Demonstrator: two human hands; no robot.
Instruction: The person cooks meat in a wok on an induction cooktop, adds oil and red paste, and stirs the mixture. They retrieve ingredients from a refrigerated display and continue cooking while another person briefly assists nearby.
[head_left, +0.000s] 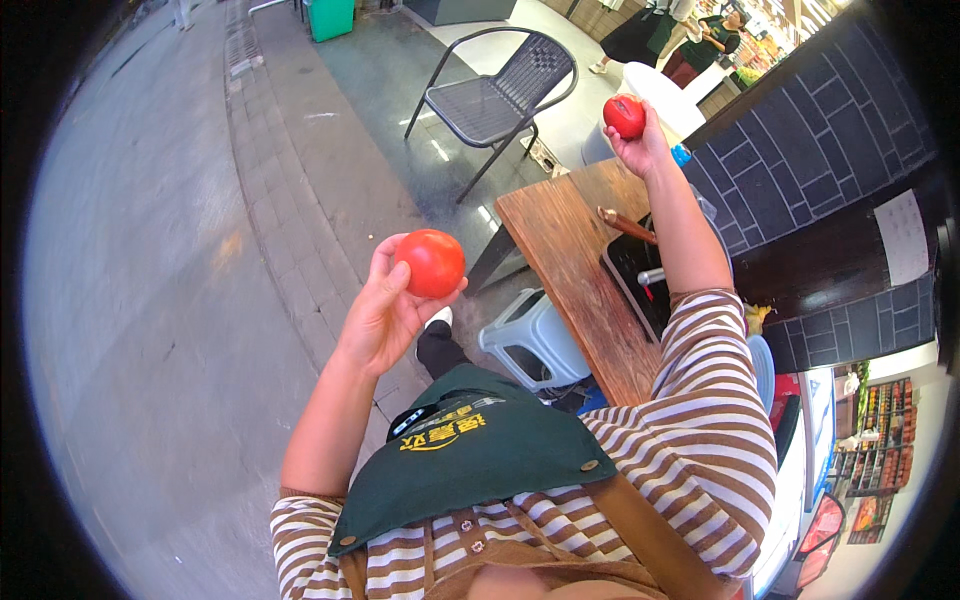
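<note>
A smooth red tomato (430, 264) rests in my left hand (381, 319), thumb and fingers curled around its near side. My left arm is raised in front of my dark green apron (480, 457). Farther off, on the right, my right hand (646, 152) holds up a second red tomato (624, 116), whose skin shows a split or dark mark. That hand is above the far end of a wooden table (574, 292). Beneath my right forearm lie a black tray or board (630, 277) and a brown handle (626, 223), partly hidden by the arm.
A light blue plastic stool (532, 341) stands under the table's edge. Beyond is a black woven armchair (495, 97). A white bucket (660, 94) is behind my right hand, near a dark brick wall (817, 135). Two people (705, 49) stand at the back. Grey pavement (165, 315) lies left.
</note>
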